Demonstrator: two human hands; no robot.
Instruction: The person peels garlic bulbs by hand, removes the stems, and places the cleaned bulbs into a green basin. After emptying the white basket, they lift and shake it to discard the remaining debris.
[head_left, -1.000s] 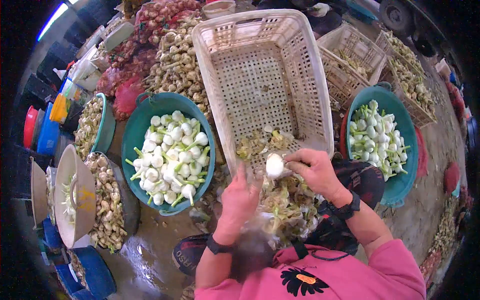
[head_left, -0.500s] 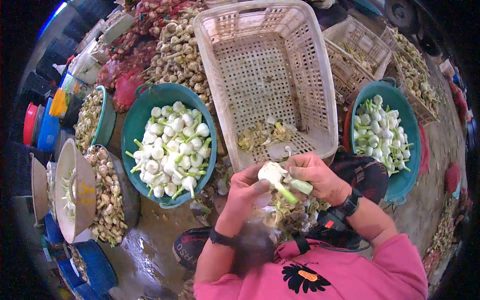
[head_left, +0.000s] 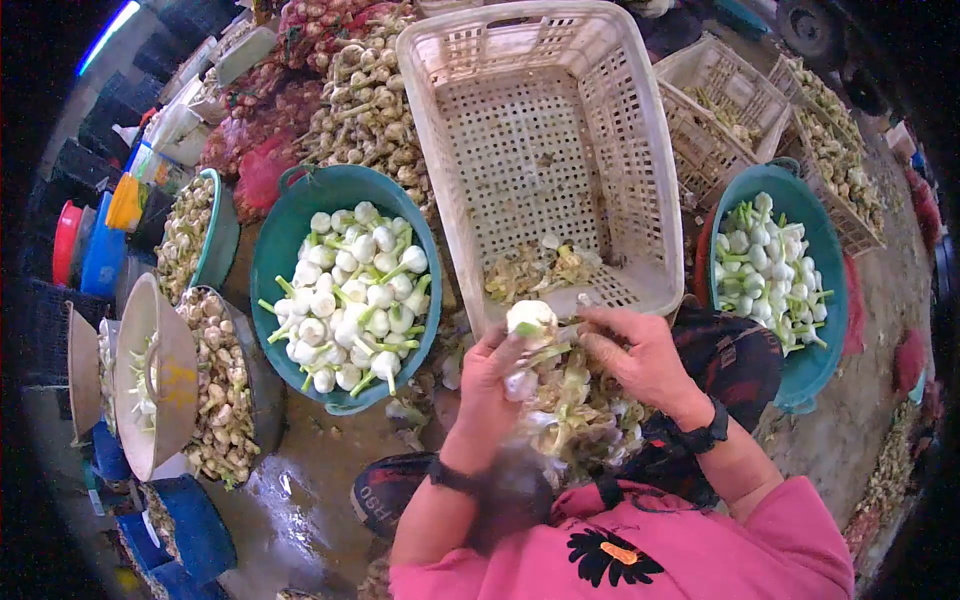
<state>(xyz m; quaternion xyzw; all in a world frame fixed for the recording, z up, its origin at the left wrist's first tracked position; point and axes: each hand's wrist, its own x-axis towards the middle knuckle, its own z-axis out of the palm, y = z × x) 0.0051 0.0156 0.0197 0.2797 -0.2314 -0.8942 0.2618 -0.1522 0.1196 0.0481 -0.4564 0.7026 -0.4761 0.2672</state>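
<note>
My left hand [head_left: 487, 380] is closed around a white garlic bulb [head_left: 532, 318], its rounded top facing up over the fingers. Beside it, my right hand [head_left: 640, 358] has its thumb and forefinger bent close together near the bulb's right side. A pale strip seems to reach those fingertips, but its kind is unclear. Below both hands lies a heap of loose garlic skins and leaves [head_left: 585, 410]. At the left, a green tub [head_left: 262, 260] holds many peeled garlic bulbs [head_left: 350, 290] with short green stems.
A dirty white plastic crate [head_left: 447, 215] stands just ahead, with skin scraps on its floor. Another green tub [head_left: 835, 290] of peeled bulbs sits at the right. Unpeeled garlic [head_left: 365, 100] is piled behind. A beige basin [head_left: 170, 410] leans at the left.
The bulb has turned from lying sideways with its stem toward me to top up. The greenish leaf piece has left my right hand, which has shifted slightly right.
</note>
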